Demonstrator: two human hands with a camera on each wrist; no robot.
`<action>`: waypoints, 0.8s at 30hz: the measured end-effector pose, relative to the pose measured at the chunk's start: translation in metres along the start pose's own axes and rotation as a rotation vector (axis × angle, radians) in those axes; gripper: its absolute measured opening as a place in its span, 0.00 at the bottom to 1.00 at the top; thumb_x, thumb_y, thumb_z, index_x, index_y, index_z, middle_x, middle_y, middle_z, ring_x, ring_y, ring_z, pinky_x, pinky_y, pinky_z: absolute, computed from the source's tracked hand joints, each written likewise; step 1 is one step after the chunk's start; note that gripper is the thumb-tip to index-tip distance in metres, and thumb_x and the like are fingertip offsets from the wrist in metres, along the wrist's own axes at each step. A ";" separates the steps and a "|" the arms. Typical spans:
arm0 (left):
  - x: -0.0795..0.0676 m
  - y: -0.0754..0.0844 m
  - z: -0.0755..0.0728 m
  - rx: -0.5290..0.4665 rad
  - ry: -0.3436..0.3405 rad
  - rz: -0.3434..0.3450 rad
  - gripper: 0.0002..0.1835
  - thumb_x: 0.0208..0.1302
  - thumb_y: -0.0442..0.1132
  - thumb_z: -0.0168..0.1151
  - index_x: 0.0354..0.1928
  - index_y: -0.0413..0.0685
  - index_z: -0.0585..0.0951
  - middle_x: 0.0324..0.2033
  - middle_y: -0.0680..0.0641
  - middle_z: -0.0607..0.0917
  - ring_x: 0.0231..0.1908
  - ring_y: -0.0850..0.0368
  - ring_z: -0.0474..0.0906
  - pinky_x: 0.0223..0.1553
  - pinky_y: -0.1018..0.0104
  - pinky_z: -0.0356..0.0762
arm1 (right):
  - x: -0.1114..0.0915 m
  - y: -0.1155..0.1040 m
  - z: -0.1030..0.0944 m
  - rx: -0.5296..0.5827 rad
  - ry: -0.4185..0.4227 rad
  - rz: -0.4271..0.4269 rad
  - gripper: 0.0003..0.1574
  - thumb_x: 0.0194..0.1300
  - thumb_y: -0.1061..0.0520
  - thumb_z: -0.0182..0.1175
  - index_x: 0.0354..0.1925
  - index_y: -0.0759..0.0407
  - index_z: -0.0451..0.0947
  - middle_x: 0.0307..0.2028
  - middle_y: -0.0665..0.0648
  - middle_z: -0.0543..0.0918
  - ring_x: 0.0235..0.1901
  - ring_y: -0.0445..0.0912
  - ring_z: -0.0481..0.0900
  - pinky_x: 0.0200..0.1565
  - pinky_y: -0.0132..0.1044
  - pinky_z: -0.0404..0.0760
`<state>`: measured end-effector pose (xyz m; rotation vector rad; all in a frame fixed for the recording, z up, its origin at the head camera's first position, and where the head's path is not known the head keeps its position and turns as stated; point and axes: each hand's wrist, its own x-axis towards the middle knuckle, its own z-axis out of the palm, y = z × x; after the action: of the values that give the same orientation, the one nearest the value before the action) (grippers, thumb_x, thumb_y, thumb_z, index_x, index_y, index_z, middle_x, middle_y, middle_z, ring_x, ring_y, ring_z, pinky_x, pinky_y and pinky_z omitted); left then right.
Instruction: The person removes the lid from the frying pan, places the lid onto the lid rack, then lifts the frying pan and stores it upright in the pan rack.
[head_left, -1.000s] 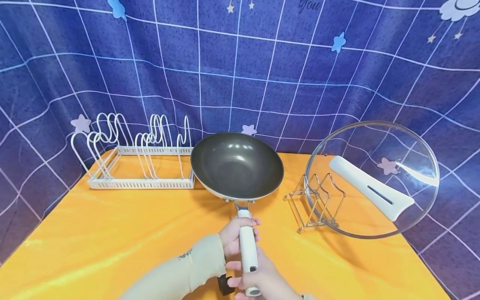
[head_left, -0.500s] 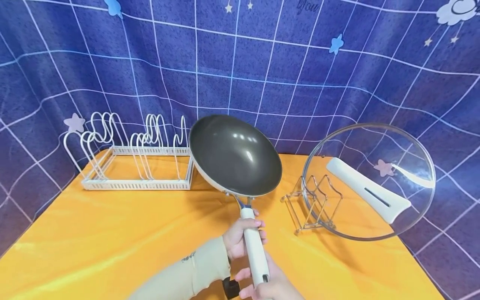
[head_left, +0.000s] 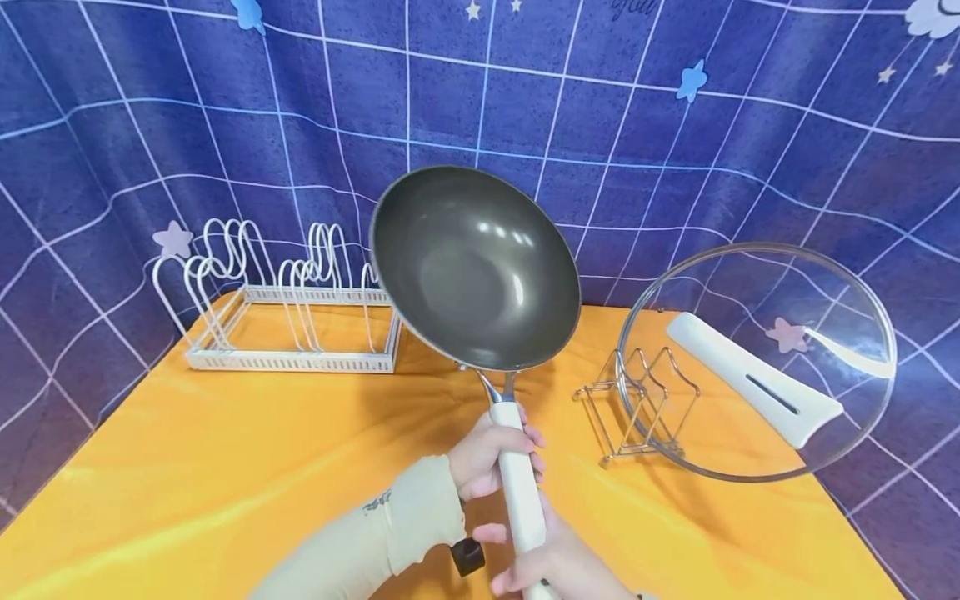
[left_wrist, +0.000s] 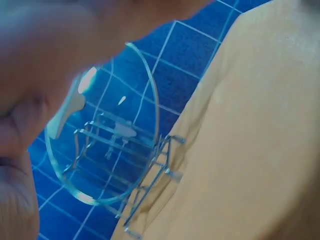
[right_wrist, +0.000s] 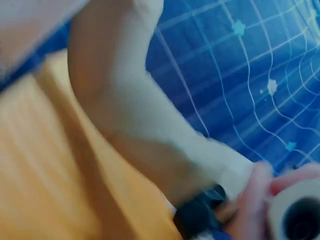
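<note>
A deep frying pan (head_left: 480, 275) with a dark inside and a white handle (head_left: 519, 492) is held up over the table, tilted so its inside faces me. My left hand (head_left: 483, 457) grips the handle just below its metal neck. Lower down, my right hand (head_left: 558, 558) holds the handle's end, thumb across the top and fingertips showing on the left side. In the right wrist view, the hollow handle end (right_wrist: 276, 215) sits beside blurred fingers (right_wrist: 256, 200). Part of a hand (left_wrist: 35, 75) fills the upper left of the left wrist view, close and blurred.
A white rack (head_left: 292, 361) with upright loops stands at the back left. On the right, a glass lid (head_left: 757, 478) with a white handle (head_left: 753, 379) leans upright in a small wire stand (head_left: 637, 450). Blue gridded cloth (head_left: 480, 100) hangs behind the orange-covered table (head_left: 225, 467).
The pan has risen and tipped up further, its inside turning more toward me. Its handle has shifted slightly right, and both hands have stayed on it.
</note>
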<state>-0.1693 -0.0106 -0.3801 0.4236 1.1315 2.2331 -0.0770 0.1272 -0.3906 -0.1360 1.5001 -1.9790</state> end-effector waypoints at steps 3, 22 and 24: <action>0.010 -0.005 -0.001 0.028 0.078 -0.065 0.15 0.52 0.26 0.52 0.39 0.48 0.63 0.28 0.52 0.79 0.24 0.58 0.80 0.32 0.64 0.83 | 0.000 0.003 0.000 0.028 0.014 0.027 0.68 0.39 0.68 0.54 0.72 0.56 0.27 0.50 0.59 0.80 0.35 0.46 0.82 0.36 0.33 0.79; 0.016 0.001 -0.013 0.059 0.393 0.007 0.19 0.50 0.24 0.51 0.43 0.44 0.60 0.26 0.48 0.76 0.22 0.60 0.75 0.30 0.69 0.78 | 0.008 -0.022 0.019 -0.587 0.279 -0.205 0.54 0.40 0.74 0.63 0.65 0.76 0.51 0.46 0.66 0.73 0.34 0.52 0.76 0.32 0.42 0.82; 0.017 0.000 -0.014 0.060 0.393 0.008 0.19 0.50 0.25 0.50 0.43 0.44 0.60 0.26 0.48 0.76 0.22 0.60 0.74 0.30 0.70 0.78 | 0.010 -0.021 0.017 -0.473 0.242 -0.189 0.51 0.38 0.76 0.58 0.63 0.76 0.51 0.43 0.64 0.72 0.33 0.51 0.78 0.29 0.40 0.82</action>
<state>-0.1891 -0.0084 -0.3880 0.0079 1.3962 2.3565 -0.0862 0.1112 -0.3687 -0.2516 2.1681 -1.7926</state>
